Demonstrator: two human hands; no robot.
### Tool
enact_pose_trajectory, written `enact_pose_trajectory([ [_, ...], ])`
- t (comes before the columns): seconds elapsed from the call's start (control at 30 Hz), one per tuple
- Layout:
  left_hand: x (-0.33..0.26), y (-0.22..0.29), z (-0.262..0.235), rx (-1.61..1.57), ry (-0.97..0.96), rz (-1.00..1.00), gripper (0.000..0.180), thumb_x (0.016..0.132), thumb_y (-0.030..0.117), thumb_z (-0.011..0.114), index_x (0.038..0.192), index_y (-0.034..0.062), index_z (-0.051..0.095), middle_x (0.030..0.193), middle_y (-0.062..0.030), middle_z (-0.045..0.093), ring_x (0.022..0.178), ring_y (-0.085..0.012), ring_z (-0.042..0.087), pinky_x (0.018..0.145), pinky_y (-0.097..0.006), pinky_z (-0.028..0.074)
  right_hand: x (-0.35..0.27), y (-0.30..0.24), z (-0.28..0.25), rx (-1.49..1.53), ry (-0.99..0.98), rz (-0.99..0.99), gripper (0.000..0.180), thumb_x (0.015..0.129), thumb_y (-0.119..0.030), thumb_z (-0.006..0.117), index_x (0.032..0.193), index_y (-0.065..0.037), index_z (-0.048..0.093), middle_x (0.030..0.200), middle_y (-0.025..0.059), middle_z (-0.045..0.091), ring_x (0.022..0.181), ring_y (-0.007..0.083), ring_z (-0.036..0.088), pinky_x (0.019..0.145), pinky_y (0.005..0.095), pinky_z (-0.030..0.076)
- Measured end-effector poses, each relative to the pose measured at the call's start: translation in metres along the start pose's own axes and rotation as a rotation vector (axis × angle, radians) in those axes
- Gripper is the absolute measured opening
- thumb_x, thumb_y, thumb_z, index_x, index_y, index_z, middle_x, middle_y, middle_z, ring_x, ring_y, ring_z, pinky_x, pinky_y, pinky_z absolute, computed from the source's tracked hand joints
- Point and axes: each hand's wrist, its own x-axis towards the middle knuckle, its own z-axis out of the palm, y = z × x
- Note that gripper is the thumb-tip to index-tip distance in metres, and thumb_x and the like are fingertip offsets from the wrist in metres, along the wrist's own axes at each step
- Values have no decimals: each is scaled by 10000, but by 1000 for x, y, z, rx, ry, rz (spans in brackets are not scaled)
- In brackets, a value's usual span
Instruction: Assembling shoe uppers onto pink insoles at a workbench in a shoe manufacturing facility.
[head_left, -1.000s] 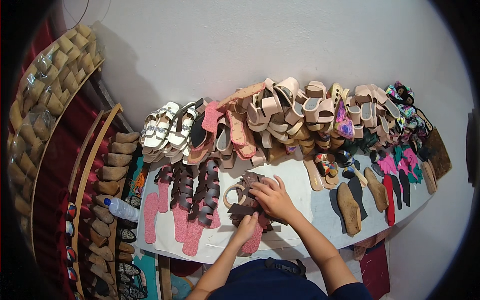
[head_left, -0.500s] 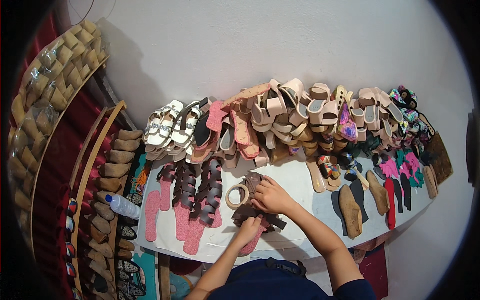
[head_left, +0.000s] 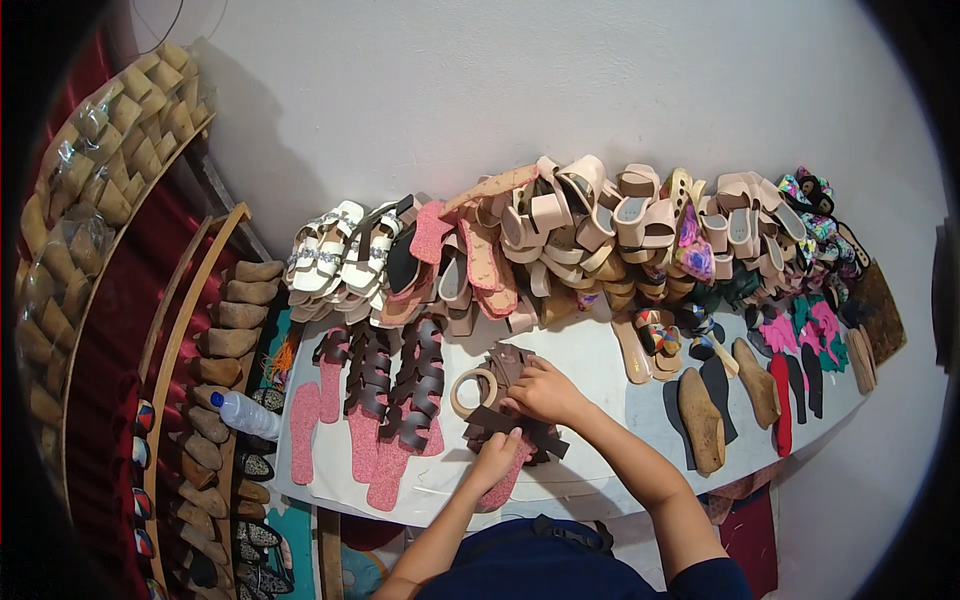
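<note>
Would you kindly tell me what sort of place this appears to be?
Probably a small shoemaking workshop. Wooden shoe lasts and pink soles with dark brown straps lie on the table, with many sandals heaped behind them.

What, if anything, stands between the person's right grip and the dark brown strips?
Nothing visible does: the right grip is right at the dark brown strips, its fingertips against them. The beige ring sits at the pile's left edge, not between the two.

Right hand [head_left: 545, 391]: fingers spread earlier, now drawn together by dark strips [head_left: 509, 362].
</note>
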Motion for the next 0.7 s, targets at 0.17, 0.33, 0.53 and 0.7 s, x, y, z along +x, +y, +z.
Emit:
enact_pose_trajectory([
  [0.17, -1, 8, 1, 23, -22, -11, 380, 888, 314, 383, 769, -37, 468, 646, -111, 564, 607, -188, 597, 558, -293, 451, -3, 3, 5, 0, 38, -34, 202, 740, -312, 548, 693, -124, 608, 664, 27, 577, 760, 185, 546, 912, 395, 313],
  [0.33, 7, -11, -1, 12, 3, -1, 352, 894, 288, 373, 796, -34, 476, 676, -109, 569, 609, -175, 591, 550, -283, 454, -1, 0, 6, -21, 81, -63, 206, 743, -311, 545, 680, -124, 606, 642, 22, 572, 758, 177, 546, 918, 393, 308],
  [0.53, 6, -5, -3, 132, -27, -2, 330, 901, 263, 359, 855, -38, 487, 734, -117, 594, 616, -159, 589, 547, -266, 463, -1, 2, 7, 6, 177, -110, 242, 737, -311, 572, 601, -112, 551, 555, 39, 518, 651, 184, 542, 858, 374, 366],
  [0.7, 4, -7, 2, -83, -44, 9, 363, 886, 290, 399, 768, -48, 463, 667, -115, 562, 586, -178, 584, 534, -293, 447, -1, 5, 17, 57, 211, -102, 268, 729, -291, 587, 551, -95, 550, 526, 63, 532, 631, 196, 552, 798, 343, 386],
])
